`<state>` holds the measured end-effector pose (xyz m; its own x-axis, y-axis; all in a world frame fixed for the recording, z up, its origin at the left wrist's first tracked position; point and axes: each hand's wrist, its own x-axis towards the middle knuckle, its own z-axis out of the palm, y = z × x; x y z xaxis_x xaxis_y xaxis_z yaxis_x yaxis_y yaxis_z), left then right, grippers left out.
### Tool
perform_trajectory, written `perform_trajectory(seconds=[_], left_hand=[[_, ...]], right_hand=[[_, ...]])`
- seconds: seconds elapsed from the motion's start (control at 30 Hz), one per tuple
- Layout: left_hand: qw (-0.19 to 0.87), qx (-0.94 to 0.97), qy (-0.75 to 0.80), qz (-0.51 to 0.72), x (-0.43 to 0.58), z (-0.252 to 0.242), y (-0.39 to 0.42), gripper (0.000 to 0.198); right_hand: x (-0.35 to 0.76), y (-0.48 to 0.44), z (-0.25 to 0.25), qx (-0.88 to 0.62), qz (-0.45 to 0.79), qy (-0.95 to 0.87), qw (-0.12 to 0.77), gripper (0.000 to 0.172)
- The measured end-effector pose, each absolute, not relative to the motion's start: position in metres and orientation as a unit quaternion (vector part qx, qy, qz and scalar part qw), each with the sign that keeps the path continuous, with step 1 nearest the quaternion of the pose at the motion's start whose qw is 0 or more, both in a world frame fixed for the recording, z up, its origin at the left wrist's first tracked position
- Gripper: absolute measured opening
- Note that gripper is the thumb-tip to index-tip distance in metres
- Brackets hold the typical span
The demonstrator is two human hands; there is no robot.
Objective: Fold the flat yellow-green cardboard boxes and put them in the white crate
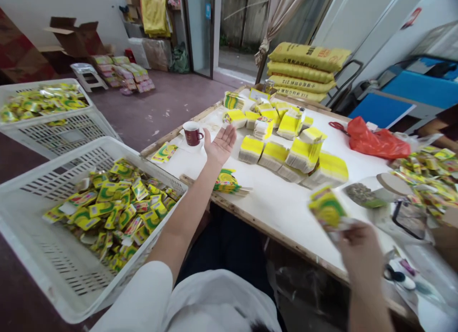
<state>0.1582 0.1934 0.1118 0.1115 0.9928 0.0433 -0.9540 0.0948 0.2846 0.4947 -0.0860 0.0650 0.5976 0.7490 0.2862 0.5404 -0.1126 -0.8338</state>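
Palm up and fingers stretched, my left hand (222,143) is raised over the table beside a dark red mug (193,134) and holds nothing. My right hand (361,248), blurred, pinches a yellow and green printed packet (327,209) above the table's near right side. Below my left hand, a small pile of the same kind of printed pieces (227,181) lies at the table edge. Several stacks of yellow-topped cards (274,156) stand in the middle of the white table (257,193). One flat packet (164,152) rests left of the mug.
A white crate (26,198) of yellow-green packets stands at my left, with another crate (75,116) behind it. On the table's right are a red plastic bag (375,140), a jar (365,194) and a packet heap (432,174). Yellow sacks (304,72) are stacked beyond the table.
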Motion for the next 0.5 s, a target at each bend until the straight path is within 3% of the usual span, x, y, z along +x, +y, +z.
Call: perform_trajectory(seconds=[0.2,0.37,0.43,0.5], left_hand=[[0.737,0.235,0.179,0.608,0.144,0.106,0.150,0.058],[0.725,0.324,0.218,0.567,0.150,0.085,0.062,0.042],[0.728,0.328,0.217,0.562,0.157,0.068,0.028,0.044],[0.721,0.322,0.208,0.577,0.163,0.048,0.001,0.067]], right_hand=[[0.386,-0.071,0.018,-0.651,0.298,-0.473,0.514,0.033],[0.345,-0.069,0.014,-0.569,0.381,-0.426,0.591,0.033],[0.333,-0.065,0.017,-0.537,0.406,-0.406,0.618,0.034],[0.320,-0.064,0.021,-0.523,0.415,-0.407,0.622,0.032]])
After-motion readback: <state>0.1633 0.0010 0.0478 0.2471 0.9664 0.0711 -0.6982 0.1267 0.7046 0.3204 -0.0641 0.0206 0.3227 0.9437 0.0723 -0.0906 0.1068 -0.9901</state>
